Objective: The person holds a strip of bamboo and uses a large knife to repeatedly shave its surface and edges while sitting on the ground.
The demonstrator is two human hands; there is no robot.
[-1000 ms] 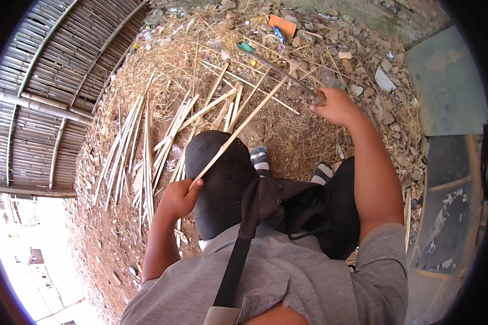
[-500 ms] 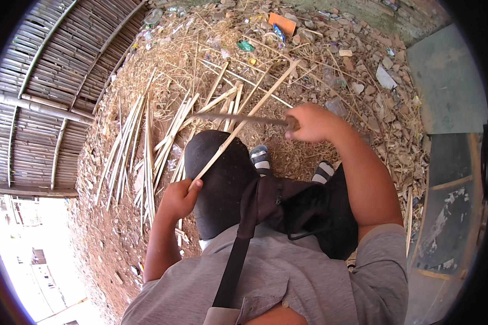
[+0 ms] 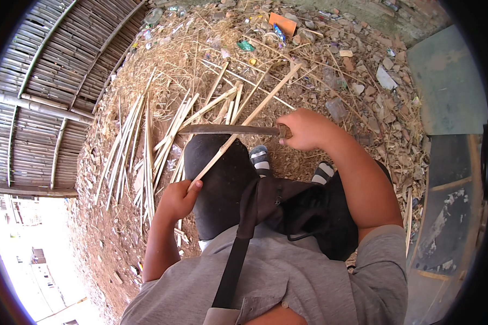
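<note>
My left hand (image 3: 178,199) is closed round the near end of a long pale bamboo strip (image 3: 265,100). The strip slants away to the far right across my left thigh, which is in dark trousers. In my right hand (image 3: 308,129) is the handle of a machete, its fingers wrapped round it. The long, dull brown machete blade (image 3: 217,129) points left, lying across the strip just beyond my knee. Whether the edge bites into the bamboo cannot be made out.
Several split bamboo strips (image 3: 130,143) lie loosely on the ground to the left. Straw, stone rubble (image 3: 382,103) and litter cover the ground ahead. A bamboo-slat panel (image 3: 43,70) stands at the left, a grey-green board (image 3: 444,81) at the right. My sandalled feet are below the strip.
My right hand has moved left and slightly toward me, bringing the machete blade nearer along the strip. The strip's far end has dipped a little; my left hand stays in place.
</note>
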